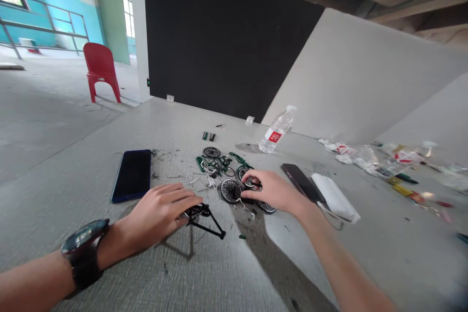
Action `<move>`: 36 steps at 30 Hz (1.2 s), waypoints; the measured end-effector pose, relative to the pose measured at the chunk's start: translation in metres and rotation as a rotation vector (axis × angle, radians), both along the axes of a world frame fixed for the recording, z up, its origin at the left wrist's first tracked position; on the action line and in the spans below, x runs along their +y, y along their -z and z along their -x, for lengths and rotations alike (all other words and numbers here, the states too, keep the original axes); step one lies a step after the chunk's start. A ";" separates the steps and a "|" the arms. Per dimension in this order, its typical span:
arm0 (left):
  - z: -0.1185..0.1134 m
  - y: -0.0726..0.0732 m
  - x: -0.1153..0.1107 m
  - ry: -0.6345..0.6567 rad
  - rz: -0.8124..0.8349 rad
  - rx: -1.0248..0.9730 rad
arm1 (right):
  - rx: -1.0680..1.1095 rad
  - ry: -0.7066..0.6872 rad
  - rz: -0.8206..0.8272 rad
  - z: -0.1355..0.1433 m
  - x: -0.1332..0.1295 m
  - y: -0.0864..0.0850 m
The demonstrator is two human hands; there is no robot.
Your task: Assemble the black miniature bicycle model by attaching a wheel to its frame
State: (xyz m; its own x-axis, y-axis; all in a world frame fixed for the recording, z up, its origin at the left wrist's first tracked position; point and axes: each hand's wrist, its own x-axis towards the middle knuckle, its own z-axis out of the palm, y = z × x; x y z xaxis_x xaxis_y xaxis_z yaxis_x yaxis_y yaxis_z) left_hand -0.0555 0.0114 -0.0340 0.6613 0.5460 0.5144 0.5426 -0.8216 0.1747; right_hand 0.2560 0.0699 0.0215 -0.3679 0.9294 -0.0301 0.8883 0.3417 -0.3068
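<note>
My left hand is closed on a small black model bicycle frame, its forked end pointing right. A wheel seems to sit under the fingers, partly hidden. My right hand reaches among loose bicycle parts, thumb and forefinger apart, beside a black-tyred wheel. A second wheel lies behind its fingertips, and another wheel is partly covered by the hand. Dark pieces under the palm are hard to make out. Farther back is a green model bicycle frame near a flat-lying wheel.
A dark phone lies left; another phone and a white oblong object lie right. A clear water bottle stands behind. Small screws and silver parts are scattered about. Wrappers litter the right side. A black panel rises behind.
</note>
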 end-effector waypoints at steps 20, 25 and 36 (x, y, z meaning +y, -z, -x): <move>0.000 -0.003 -0.001 0.013 -0.048 0.012 | -0.106 0.010 -0.216 0.018 0.073 0.020; 0.000 -0.003 -0.001 0.015 -0.039 -0.007 | -0.099 -0.016 -0.186 0.008 0.076 0.010; 0.001 -0.002 -0.002 0.022 -0.059 -0.003 | -0.112 0.099 -0.142 -0.044 0.022 0.003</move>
State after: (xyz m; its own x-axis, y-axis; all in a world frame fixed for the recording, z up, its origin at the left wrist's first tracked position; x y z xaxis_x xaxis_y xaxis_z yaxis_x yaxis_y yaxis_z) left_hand -0.0565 0.0090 -0.0316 0.6714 0.5001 0.5469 0.5237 -0.8423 0.1274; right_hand 0.2999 0.0915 0.0181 -0.2763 0.9586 0.0683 0.9455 0.2839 -0.1594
